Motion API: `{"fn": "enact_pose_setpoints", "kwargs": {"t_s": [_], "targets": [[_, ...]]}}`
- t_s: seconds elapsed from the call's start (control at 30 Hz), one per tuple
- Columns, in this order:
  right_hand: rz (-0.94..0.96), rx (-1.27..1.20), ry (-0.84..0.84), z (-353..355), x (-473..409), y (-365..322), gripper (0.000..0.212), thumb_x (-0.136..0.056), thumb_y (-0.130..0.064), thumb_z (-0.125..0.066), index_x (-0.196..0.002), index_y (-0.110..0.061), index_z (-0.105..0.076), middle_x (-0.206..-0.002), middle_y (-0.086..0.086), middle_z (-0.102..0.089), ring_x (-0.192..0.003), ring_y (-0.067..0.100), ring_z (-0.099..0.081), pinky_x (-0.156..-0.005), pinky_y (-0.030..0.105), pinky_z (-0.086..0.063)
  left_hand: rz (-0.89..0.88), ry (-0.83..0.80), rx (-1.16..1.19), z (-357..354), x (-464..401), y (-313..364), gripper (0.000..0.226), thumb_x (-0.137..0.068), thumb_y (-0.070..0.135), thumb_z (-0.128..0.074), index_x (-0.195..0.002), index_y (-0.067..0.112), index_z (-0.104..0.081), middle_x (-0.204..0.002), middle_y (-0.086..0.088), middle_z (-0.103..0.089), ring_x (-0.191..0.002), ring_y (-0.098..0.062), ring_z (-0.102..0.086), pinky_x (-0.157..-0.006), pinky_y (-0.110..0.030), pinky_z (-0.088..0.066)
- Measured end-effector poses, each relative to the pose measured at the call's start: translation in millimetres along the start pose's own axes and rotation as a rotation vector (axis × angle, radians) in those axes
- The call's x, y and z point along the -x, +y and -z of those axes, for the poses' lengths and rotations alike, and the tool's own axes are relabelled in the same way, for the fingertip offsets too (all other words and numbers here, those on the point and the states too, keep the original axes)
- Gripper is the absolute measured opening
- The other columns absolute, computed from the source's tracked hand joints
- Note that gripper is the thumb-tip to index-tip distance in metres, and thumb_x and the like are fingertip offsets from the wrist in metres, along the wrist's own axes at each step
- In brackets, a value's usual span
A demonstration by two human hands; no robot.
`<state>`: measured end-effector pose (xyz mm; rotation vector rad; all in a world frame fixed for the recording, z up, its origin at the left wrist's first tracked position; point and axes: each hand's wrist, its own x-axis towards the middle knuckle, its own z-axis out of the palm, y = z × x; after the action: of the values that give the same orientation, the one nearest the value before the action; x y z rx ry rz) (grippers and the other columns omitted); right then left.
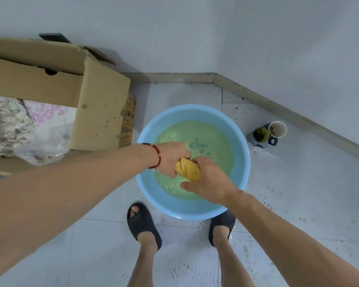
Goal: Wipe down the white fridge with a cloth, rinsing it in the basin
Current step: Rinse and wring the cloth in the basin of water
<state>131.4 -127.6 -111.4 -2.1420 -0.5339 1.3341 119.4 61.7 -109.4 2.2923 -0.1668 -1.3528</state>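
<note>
A light blue basin (195, 210) sits on the floor, holding cloudy greenish water. Above the water, a yellow cloth (188, 169) is bunched and twisted between both hands. My left hand (171, 157) grips its left end; a red bracelet circles that wrist. My right hand (210, 181) grips the right end, fingers curled round it. The white fridge is out of view.
A large open cardboard box (100, 112) with lace fabric and plastic inside stands left of the basin. Two cups (267, 132) sit on the tiled floor at the right near the wall corner. My feet in dark slippers (142, 223) flank the basin's near edge.
</note>
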Motion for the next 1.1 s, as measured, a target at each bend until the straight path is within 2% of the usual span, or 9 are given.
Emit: {"fn": "enact_pose_setpoints", "kwargs": {"t_s": [0.13,0.2,0.33,0.43,0.5,0.63,0.8,0.93,1.1], "targets": [[-0.297,-1.263,-0.151,14,24,-1,0.043,-0.091,-0.054,-0.062,-0.097,-0.013,-0.074,-0.105,0.010,-0.066,-0.088,0.022,-0.063,-0.079,0.037,-0.053,-0.432,0.455,-0.275,-8,15,-8,0.045,-0.071,-0.010,-0.065,-0.108,0.014,-0.058,-0.114,-0.006,-0.056,-0.083,-0.026,-0.061,-0.058,-0.029,-0.038],[-0.287,-1.419,-0.291,6,33,-2,0.056,-0.095,-0.065,-0.051,-0.094,-0.016,-0.078,-0.099,0.007,-0.069,-0.084,0.019,-0.067,-0.081,0.040,-0.053,-0.553,0.647,-0.378,-9,27,1,0.046,-0.074,-0.008,-0.061,-0.112,0.018,-0.051,-0.104,-0.007,-0.058,-0.069,-0.024,-0.059,-0.048,-0.027,-0.038],[-0.115,-1.627,-0.886,-20,37,-15,0.103,-0.075,-0.079,-0.067,-0.151,-0.013,-0.049,-0.133,0.021,-0.059,-0.115,0.036,-0.064,-0.087,0.053,-0.061,-0.607,0.677,-0.462,-8,42,9,0.024,-0.089,0.032,-0.048,-0.109,0.019,-0.052,-0.093,-0.005,-0.055,-0.056,-0.016,-0.048,-0.042,-0.024,-0.034],[-0.108,-1.499,-0.926,-15,30,-16,0.069,-0.089,-0.046,-0.074,-0.142,-0.009,-0.051,-0.102,0.013,-0.071,-0.073,0.015,-0.071,-0.046,0.016,-0.053,-0.558,0.690,-0.565,-7,39,-6,0.015,-0.086,0.014,-0.055,-0.100,0.016,-0.059,-0.080,-0.002,-0.053,-0.047,-0.019,-0.046,-0.039,-0.024,-0.026],[-0.232,-1.209,-0.707,-11,22,-17,0.022,-0.093,-0.022,-0.067,-0.110,-0.009,-0.059,-0.072,0.004,-0.059,-0.047,0.007,-0.048,-0.034,0.015,-0.032,-0.441,0.589,-0.659,-11,33,-5,0.016,-0.082,0.009,-0.061,-0.095,0.018,-0.058,-0.070,0.000,-0.055,-0.046,-0.023,-0.051,-0.042,-0.026,-0.027],[-0.221,-0.239,-0.304,-9,1,-21,0.012,-0.088,-0.013,-0.061,-0.077,-0.013,-0.056,-0.066,0.005,-0.058,-0.051,0.017,-0.051,-0.049,0.024,-0.040,0.001,0.155,-0.493,-20,20,20,0.002,-0.087,0.022,-0.060,-0.086,0.023,-0.061,-0.066,0.004,-0.050,-0.067,-0.026,-0.056,-0.054,-0.029,-0.037],[0.014,0.433,-0.047,-8,-1,-25,0.024,-0.094,-0.027,-0.061,-0.109,-0.009,-0.062,-0.093,0.009,-0.067,-0.087,0.034,-0.064,-0.069,0.031,-0.042,0.272,-0.096,0.022,-22,-4,25,0.021,-0.073,0.026,-0.078,-0.073,0.017,-0.059,-0.061,0.001,-0.054,-0.056,-0.021,-0.054,-0.049,-0.024,-0.041],[0.129,0.611,0.106,-14,10,-19,0.022,-0.098,-0.020,-0.053,-0.116,-0.007,-0.050,-0.094,0.011,-0.069,-0.084,0.039,-0.069,-0.063,0.037,-0.040,0.371,-0.241,0.360,-17,5,31,0.025,-0.071,0.024,-0.074,-0.080,0.008,-0.057,-0.065,-0.007,-0.045,-0.047,-0.023,-0.036,-0.043,-0.024,-0.033],[0.035,0.154,-0.072,-5,29,-12,0.025,-0.085,-0.030,-0.060,-0.098,-0.011,-0.049,-0.086,0.004,-0.055,-0.076,0.026,-0.052,-0.066,0.034,-0.038,0.230,0.096,-0.135,-27,17,47,0.002,-0.077,0.017,-0.065,-0.078,0.015,-0.064,-0.073,-0.003,-0.062,-0.068,-0.031,-0.067,-0.053,-0.031,-0.051]]}}
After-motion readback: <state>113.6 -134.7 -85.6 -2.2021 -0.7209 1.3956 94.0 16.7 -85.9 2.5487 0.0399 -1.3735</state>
